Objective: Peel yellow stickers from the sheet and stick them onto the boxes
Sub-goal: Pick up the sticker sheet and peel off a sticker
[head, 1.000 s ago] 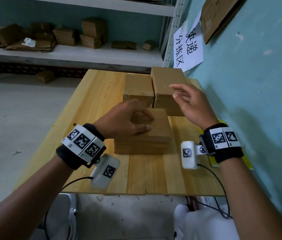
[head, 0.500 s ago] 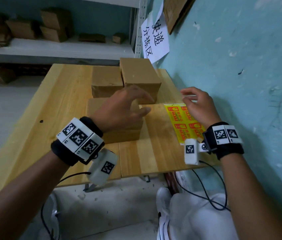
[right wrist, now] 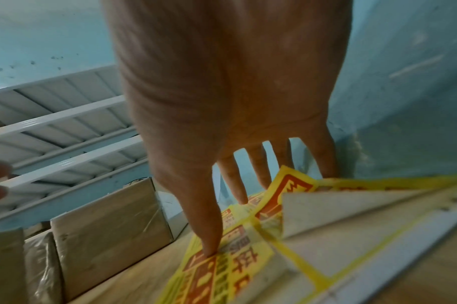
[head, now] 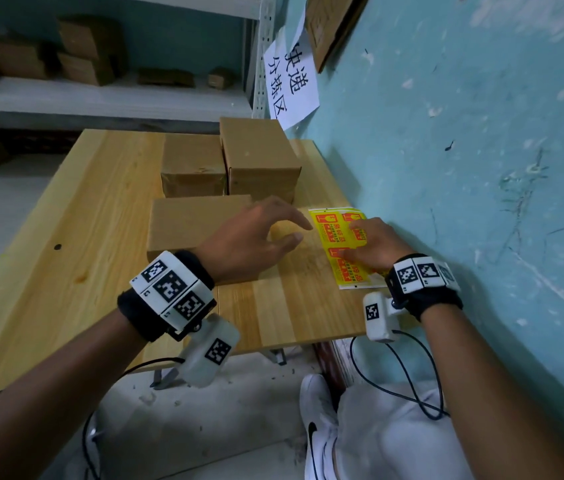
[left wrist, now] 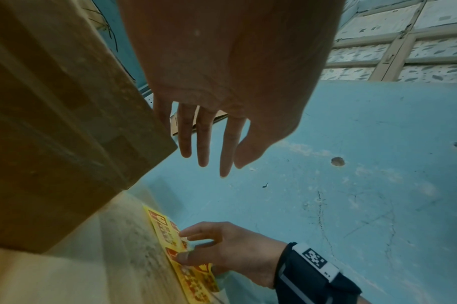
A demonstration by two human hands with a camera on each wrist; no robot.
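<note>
A yellow sticker sheet (head: 334,237) with red print lies flat on the wooden table (head: 100,237) by the wall. My right hand (head: 360,239) rests on it with spread fingers, the thumb pressing the sheet (right wrist: 235,277). In the right wrist view one sticker's corner (right wrist: 292,185) curls up beside the fingers (right wrist: 238,191). My left hand (head: 287,230) hovers open at the right end of the near flat cardboard box (head: 190,223), holding nothing. Two taller boxes (head: 192,164) (head: 256,157) stand behind it.
A teal wall (head: 447,202) runs close along the table's right side, with a paper sign (head: 289,84) on it. Metal shelving (head: 100,98) with more cardboard boxes stands behind the table. The table's left half is bare wood.
My right hand came down from the back boxes onto the sticker sheet. My left hand slid right, off the near box's top toward the sheet. The head view swung right.
</note>
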